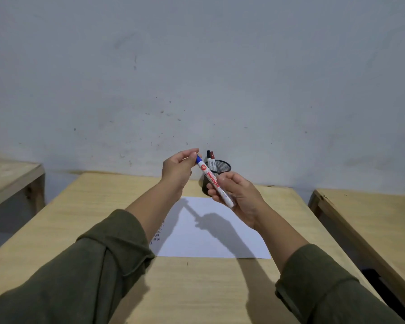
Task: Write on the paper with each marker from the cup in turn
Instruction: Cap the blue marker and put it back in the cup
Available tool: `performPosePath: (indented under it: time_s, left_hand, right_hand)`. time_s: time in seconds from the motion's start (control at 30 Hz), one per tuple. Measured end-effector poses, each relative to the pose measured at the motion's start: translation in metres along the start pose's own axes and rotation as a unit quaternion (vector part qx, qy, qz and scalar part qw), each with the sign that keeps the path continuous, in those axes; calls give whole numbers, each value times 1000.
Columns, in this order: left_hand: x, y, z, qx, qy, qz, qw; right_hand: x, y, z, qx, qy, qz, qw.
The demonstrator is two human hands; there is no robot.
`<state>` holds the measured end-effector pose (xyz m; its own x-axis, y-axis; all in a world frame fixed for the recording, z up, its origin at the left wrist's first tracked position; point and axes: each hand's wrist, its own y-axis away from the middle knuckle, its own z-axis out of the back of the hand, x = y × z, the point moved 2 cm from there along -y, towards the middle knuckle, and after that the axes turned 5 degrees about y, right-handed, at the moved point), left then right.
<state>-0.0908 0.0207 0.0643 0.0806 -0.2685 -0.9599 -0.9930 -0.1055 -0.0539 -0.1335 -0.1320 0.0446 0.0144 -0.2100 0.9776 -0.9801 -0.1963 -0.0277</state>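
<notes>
Fingers [192, 155] of left hand [177, 170] pinch the blue cap end of the marker [214, 182]. Right hand [237, 195] wraps the white barrel lower down, fingers closed around it. Marker held in the air, tilted, cap end up and left, above far edge of paper [211, 232]. Paper flat on wooden table [80, 218]; small dark marks along its left side. Black mesh cup [222, 168] just beyond the hands, far side of table, two markers [210, 157] standing in it. Olive sleeves on both arms.
</notes>
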Motion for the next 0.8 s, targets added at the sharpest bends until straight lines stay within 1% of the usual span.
performPosePath:
  time_s: [0.1, 0.17, 0.3, 0.4, 0.53, 0.6, 0.7, 0.8]
  left_hand:
    - [-7, -19, -20, 49, -40, -25, 998]
    - [-8, -34, -30, 62, -76, -27, 995]
    - [5, -67, -37, 35, -141, -23, 989]
    - [24, -87, -36, 21, -214, -9, 976]
    - [46, -105, -37, 24, -303, 5, 953]
    - [52, -110, -37, 25, -322, 3, 947]
    - [58, -112, -37, 32, -341, 0, 939]
    - [65, -113, -37, 40, -341, 2, 939]
  right_hand:
    - [6, -19, 9, 6, 75, 7, 997]
    - [13, -36, 17, -4, 101, 17, 995]
    - [33, -80, 39, -43, 175, 69, 981]
    - [49, -109, 51, -65, 256, 95, 960]
    - [56, -144, 60, -76, 376, 131, 914]
    - [52, -158, 62, -73, 418, 140, 894]
    - [40, -171, 67, -65, 455, 133, 878]
    - [23, -177, 73, -63, 499, 122, 856]
